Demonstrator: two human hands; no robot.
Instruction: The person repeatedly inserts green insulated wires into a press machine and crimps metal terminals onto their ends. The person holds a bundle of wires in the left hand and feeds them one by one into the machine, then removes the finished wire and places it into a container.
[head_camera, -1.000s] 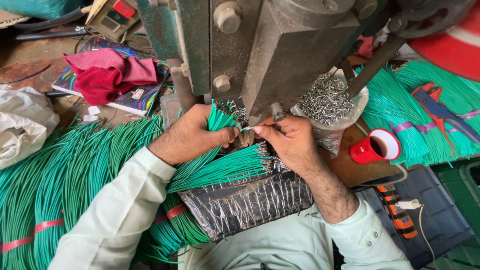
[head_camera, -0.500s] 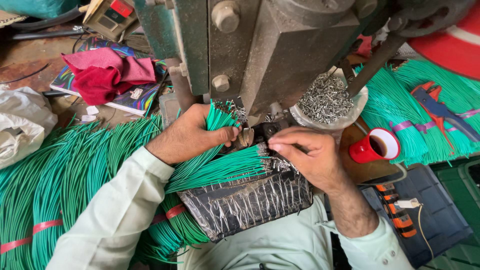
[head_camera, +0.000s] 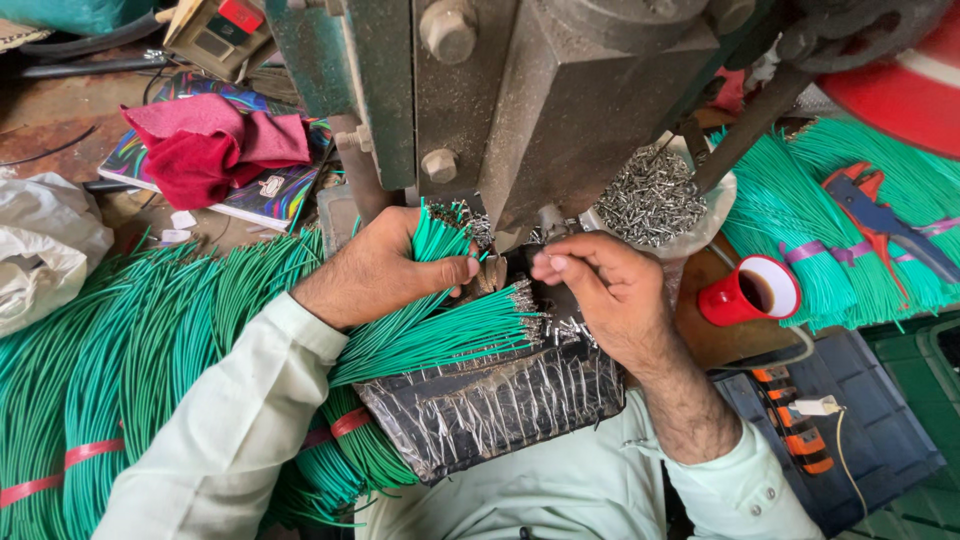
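Right hand (head_camera: 600, 290), at the press die a second ago, has drawn back toward the body with fingers pinched together, on what I cannot tell, while left hand (head_camera: 385, 265) stays clamped on the green wire bundle (head_camera: 440, 235) just beside the press (head_camera: 520, 120).

Light: soft, even daylight, bright across the green wires (head_camera: 150, 340).
Shadows: deep under the press machine (head_camera: 560, 110), upper centre; faint beneath both forearms.
Glare: sheen on the crinkled plastic sheet (head_camera: 500, 400), lower centre.
Focus: centre sharp; red wheel (head_camera: 900, 70), upper right, blurred.
Distortion: wide-angle stretching towards the frame edges.
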